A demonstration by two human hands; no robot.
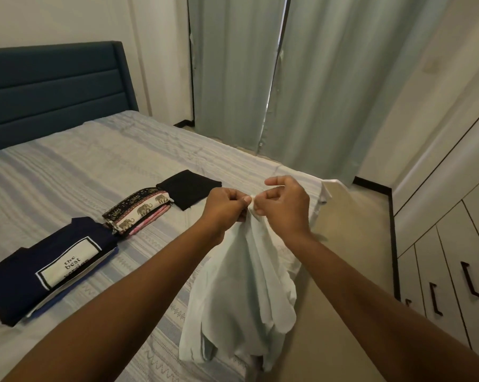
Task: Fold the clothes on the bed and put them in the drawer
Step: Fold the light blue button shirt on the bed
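Note:
A white garment [241, 293] hangs bunched and unfolded over the bed's right edge. My left hand [224, 205] and my right hand [282, 205] are close together in front of me, each pinching the top edge of that garment and holding it up. On the bed [67, 175] lie three folded piles in a row: a navy shirt [42, 271] with a white printed label at the near left, an elephant-print cloth [139, 212] in the middle, and a black piece [190, 188] farthest away.
A white cabinet with drawers and black handles [453, 277] lines the right wall. A strip of floor [351, 244] runs between it and the bed. Pale green curtains [301, 78] hang at the far end, and a blue headboard [51, 92] stands at the left.

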